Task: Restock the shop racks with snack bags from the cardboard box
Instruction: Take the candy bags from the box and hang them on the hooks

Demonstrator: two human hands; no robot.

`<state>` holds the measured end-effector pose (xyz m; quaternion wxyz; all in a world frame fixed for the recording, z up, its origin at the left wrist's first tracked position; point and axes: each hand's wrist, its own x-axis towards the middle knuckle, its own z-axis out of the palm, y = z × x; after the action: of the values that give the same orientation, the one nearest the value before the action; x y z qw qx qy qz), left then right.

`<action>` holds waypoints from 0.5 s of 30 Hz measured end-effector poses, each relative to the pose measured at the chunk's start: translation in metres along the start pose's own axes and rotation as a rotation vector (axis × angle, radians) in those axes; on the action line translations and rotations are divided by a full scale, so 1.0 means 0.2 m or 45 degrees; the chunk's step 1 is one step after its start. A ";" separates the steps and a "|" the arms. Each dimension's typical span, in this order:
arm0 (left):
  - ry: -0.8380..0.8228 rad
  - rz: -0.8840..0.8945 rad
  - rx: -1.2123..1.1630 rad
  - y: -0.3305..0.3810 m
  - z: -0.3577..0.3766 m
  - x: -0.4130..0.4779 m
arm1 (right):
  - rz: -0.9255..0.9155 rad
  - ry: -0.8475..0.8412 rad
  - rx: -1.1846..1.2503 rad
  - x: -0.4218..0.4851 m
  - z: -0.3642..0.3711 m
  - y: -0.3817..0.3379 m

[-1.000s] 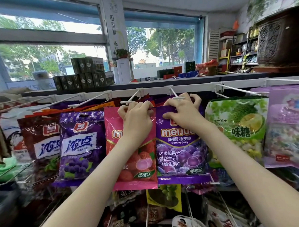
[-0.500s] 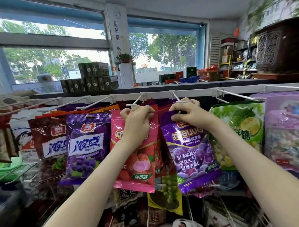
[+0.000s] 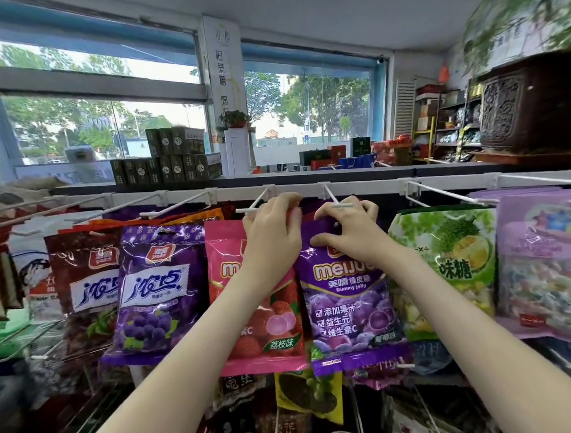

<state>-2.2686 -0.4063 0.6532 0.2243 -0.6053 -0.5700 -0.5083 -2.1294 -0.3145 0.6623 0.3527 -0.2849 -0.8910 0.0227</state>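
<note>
pink bag [image 3: 270,344] (left hand [image 3: 272,233]) and purple bag [image 3: 350,311] (right hand [image 3: 350,228]): two held.

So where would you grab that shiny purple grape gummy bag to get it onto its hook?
By its flat top strip, from the front, as the right hand pinches it. The shiny purple grape gummy bag hangs roughly upright, its glossy body puffy; the thin top sits just below the white wire hook.

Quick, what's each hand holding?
Left hand: grips the top of the pink bag.
Right hand: pinches the top of the purple jelly bag.
</note>
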 end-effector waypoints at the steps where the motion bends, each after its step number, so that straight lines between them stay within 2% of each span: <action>1: -0.115 0.062 0.050 0.01 -0.02 0.01 | -0.012 -0.064 -0.017 0.00 -0.02 0.01; 4: -0.561 0.203 0.485 0.03 -0.04 0.02 | -0.068 -0.220 -0.009 -0.04 -0.10 0.06; 7: -0.726 0.238 0.805 0.07 -0.04 0.09 | -0.007 -0.244 0.019 -0.04 -0.18 0.14; 10: -0.922 0.185 0.897 0.10 -0.02 0.23 | 0.141 -0.446 0.222 0.00 -0.25 0.17; 13: -1.217 -0.023 0.832 0.13 0.01 0.40 | 0.313 -0.725 0.607 0.08 -0.33 0.14; 15: -1.401 -0.154 0.817 0.14 0.05 0.48 | 0.343 -0.665 0.687 0.15 -0.37 0.14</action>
<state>-2.2562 -0.3604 0.7415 0.0401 -0.6473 -0.7588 0.0610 -2.0862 -0.2873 0.7294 0.1702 -0.2809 -0.8674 0.3738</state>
